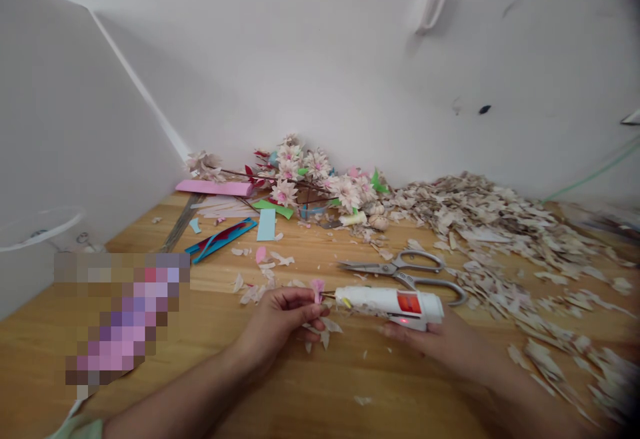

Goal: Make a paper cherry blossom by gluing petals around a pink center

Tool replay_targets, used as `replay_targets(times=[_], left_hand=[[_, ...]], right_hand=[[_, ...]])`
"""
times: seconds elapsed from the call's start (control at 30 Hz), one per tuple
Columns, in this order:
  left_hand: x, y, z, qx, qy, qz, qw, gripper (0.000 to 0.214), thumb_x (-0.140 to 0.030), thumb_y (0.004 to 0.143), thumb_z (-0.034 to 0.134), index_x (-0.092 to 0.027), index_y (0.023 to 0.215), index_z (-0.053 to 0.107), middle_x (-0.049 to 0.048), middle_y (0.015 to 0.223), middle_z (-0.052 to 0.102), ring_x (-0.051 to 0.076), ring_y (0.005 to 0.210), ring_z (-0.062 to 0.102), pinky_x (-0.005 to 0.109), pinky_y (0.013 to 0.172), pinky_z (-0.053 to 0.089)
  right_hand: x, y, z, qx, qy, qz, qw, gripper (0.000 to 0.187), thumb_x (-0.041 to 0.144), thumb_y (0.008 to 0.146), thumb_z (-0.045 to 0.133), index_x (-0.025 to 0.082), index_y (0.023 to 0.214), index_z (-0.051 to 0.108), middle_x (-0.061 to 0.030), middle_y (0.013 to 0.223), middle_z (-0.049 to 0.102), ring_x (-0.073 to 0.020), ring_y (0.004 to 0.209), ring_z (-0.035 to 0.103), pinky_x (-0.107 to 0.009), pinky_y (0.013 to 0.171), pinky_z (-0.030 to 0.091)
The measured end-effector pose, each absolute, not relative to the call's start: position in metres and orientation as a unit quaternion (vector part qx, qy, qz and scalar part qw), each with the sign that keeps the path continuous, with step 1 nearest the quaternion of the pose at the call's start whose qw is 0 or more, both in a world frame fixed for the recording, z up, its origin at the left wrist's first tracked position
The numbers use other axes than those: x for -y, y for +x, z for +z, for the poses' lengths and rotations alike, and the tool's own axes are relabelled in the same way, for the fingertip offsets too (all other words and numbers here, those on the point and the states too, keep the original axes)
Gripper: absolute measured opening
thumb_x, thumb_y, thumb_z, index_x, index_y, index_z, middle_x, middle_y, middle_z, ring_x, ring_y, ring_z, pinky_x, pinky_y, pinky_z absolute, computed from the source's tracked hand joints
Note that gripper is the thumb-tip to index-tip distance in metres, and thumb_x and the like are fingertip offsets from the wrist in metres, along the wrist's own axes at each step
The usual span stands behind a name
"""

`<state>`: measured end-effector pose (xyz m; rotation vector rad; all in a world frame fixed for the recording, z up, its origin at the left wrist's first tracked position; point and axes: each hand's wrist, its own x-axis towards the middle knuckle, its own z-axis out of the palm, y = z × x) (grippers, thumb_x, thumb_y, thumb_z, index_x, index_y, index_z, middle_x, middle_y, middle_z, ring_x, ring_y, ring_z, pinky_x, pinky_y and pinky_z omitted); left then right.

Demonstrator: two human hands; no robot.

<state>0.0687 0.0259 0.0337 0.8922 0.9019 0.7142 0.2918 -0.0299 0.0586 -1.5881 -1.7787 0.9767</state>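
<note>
My left hand (pixel 287 319) pinches a small pink paper flower piece (pixel 317 287), with a few pale petals (pixel 330 327) around its fingertips. My right hand (pixel 425 336) is wrapped around a white hot glue gun (pixel 373 298) with an orange label and a lit red light. The metal nozzle points left and meets the pink piece or lies right beside it; I cannot tell whether they touch. Just behind the glue gun lie metal scissors (pixel 395 266), blades spread slightly and pointing left.
Finished paper flowers (pixel 317 162) on stems lie along the wall. A large heap of dry petals (pixel 480 212) spreads down the right side. Pink crepe paper (pixel 215 188), a light blue paper piece (pixel 267 224), blue strips (pixel 220 240) and thin wires (pixel 181 224) lie at left.
</note>
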Motion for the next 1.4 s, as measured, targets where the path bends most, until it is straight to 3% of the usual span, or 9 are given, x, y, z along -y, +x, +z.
replay_targets(times=[0.27, 0.57, 0.9, 1.07, 1.23, 1.4], left_hand=[[-0.026, 0.069, 0.033, -0.409, 0.421, 0.324, 0.742, 0.032, -0.034, 0.050, 0.082, -0.012, 0.070, 0.070, 0.0018, 0.061, 0.065, 0.009, 0.052, 0.057, 0.019, 0.050, 0.048], [-0.029, 0.067, 0.025, -0.402, 0.418, 0.327, 0.746, 0.032, -0.034, 0.051, 0.082, -0.013, 0.071, 0.069, 0.0034, 0.064, 0.067, 0.010, 0.053, 0.059, 0.020, 0.049, 0.047], [-0.028, 0.068, 0.028, -0.400, 0.431, 0.327, 0.740, 0.032, -0.034, 0.051, 0.082, -0.011, 0.069, 0.068, 0.0040, 0.061, 0.068, 0.013, 0.054, 0.061, 0.021, 0.048, 0.047], [-0.029, 0.067, 0.025, -0.393, 0.416, 0.334, 0.749, 0.037, -0.034, 0.049, 0.083, -0.012, 0.072, 0.065, 0.0042, 0.066, 0.069, 0.013, 0.054, 0.063, 0.021, 0.048, 0.049], [-0.030, 0.067, 0.022, -0.381, 0.407, 0.342, 0.756, 0.043, -0.034, 0.049, 0.084, -0.014, 0.078, 0.059, 0.0039, 0.066, 0.070, 0.014, 0.055, 0.063, 0.022, 0.048, 0.050], [-0.030, 0.066, 0.021, -0.375, 0.401, 0.353, 0.758, 0.044, -0.033, 0.050, 0.083, -0.015, 0.080, 0.056, 0.0031, 0.066, 0.069, 0.013, 0.054, 0.062, 0.021, 0.045, 0.049]], right_hand=[[0.033, 0.292, 0.052, 0.654, -0.620, 0.323, 0.290, 0.021, 0.042, 0.070, 0.063, 0.023, 0.078, 0.067, -0.0016, 0.076, 0.073, -0.0243, 0.071, 0.067, -0.029, 0.065, 0.055], [0.031, 0.290, 0.058, 0.648, -0.614, 0.351, 0.282, 0.027, 0.048, 0.067, 0.061, 0.023, 0.078, 0.066, -0.0023, 0.076, 0.073, -0.0246, 0.069, 0.066, -0.035, 0.062, 0.056], [0.031, 0.292, 0.056, 0.653, -0.606, 0.362, 0.273, 0.029, 0.048, 0.070, 0.061, 0.023, 0.084, 0.066, -0.0024, 0.082, 0.073, -0.0255, 0.078, 0.067, -0.035, 0.070, 0.056], [0.031, 0.291, 0.058, 0.658, -0.600, 0.352, 0.290, 0.025, 0.048, 0.072, 0.060, 0.024, 0.078, 0.064, -0.0002, 0.078, 0.073, -0.0230, 0.075, 0.067, -0.034, 0.071, 0.056], [0.029, 0.292, 0.055, 0.663, -0.580, 0.352, 0.317, 0.023, 0.045, 0.072, 0.063, 0.025, 0.083, 0.067, 0.0009, 0.085, 0.073, -0.0227, 0.081, 0.067, -0.033, 0.078, 0.055], [0.028, 0.292, 0.051, 0.644, -0.596, 0.360, 0.315, 0.028, 0.051, 0.068, 0.064, 0.025, 0.079, 0.067, 0.0002, 0.079, 0.072, -0.0235, 0.076, 0.067, -0.033, 0.074, 0.056]])
